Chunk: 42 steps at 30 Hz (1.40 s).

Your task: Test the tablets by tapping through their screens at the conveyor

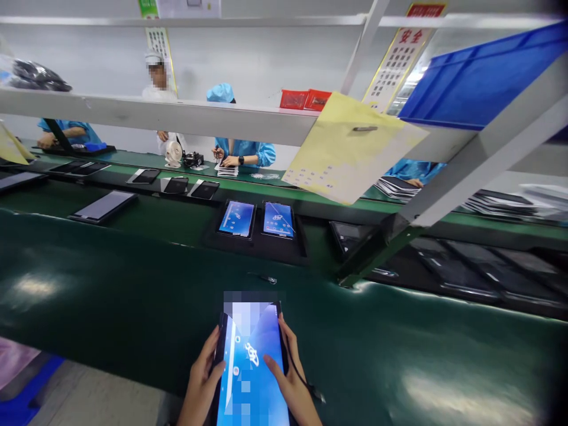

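Observation:
A tablet (255, 378) with a lit blue home screen is held upright-format in both hands, above the near edge of the green bench. My left hand (202, 378) grips its left edge, thumb at the frame. Around the right edge wraps my right hand (295, 378), its thumb lying over the screen. A dark cable (316, 393) with a small plug hangs by the right hand; where its other end goes is hidden. Beyond the tablet, a small metallic tool or connector (268, 278) lies on the bench. Part of the screen is pixelated.
Two lit tablets (237, 219) rest in a black tray (275, 247) ahead. More dark tablets (457, 269) lie at right, behind a slanted metal post (444, 183). Yellow paper (350, 148) hangs from the shelf, near a blue bin (479, 83). Several co-workers (239, 148) sit or stand opposite.

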Each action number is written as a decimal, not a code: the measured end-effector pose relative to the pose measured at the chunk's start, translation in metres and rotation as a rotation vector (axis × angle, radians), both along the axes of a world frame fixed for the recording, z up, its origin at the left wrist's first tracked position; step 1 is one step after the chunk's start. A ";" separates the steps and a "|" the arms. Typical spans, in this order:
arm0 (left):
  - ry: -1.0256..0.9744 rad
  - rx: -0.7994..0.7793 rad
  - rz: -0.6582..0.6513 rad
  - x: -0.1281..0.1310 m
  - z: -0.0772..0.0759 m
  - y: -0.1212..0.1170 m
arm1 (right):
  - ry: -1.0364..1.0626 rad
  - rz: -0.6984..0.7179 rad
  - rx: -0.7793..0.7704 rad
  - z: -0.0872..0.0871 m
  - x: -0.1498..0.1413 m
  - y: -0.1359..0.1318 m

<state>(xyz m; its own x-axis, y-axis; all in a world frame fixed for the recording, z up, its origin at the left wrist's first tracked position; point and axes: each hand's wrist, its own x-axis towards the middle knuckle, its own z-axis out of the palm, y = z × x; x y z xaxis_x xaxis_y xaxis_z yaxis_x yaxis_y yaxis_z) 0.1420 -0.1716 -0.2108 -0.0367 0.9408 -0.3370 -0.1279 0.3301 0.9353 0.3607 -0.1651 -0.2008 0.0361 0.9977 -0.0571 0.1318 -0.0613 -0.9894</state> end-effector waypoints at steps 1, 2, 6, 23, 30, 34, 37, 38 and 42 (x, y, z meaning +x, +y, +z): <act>-0.030 0.001 -0.022 -0.002 0.000 -0.001 | -0.003 -0.001 -0.008 0.000 0.000 0.000; -0.049 0.002 -0.039 -0.004 0.000 -0.002 | -0.008 -0.002 -0.014 0.000 0.000 0.000; -0.072 -0.018 -0.061 -0.008 0.001 -0.004 | -0.012 -0.002 0.009 -0.001 0.000 -0.001; -0.118 -0.117 -0.033 -0.011 -0.004 0.002 | 0.267 -0.180 -0.036 -0.003 0.004 -0.004; -0.101 -0.061 -0.031 -0.008 -0.011 0.001 | 0.185 -0.075 -0.041 0.001 0.000 -0.006; -0.034 -0.005 0.053 -0.002 -0.007 -0.002 | 0.105 -0.025 0.007 0.001 -0.001 -0.005; -0.017 0.039 0.053 0.001 -0.003 -0.003 | 0.105 -0.031 0.018 0.001 -0.001 -0.006; -0.013 0.041 0.048 0.002 -0.002 -0.003 | 0.113 -0.037 0.008 0.000 -0.001 -0.006; 0.086 0.040 0.025 0.002 -0.002 0.005 | 0.133 -0.064 -0.008 0.001 -0.001 -0.006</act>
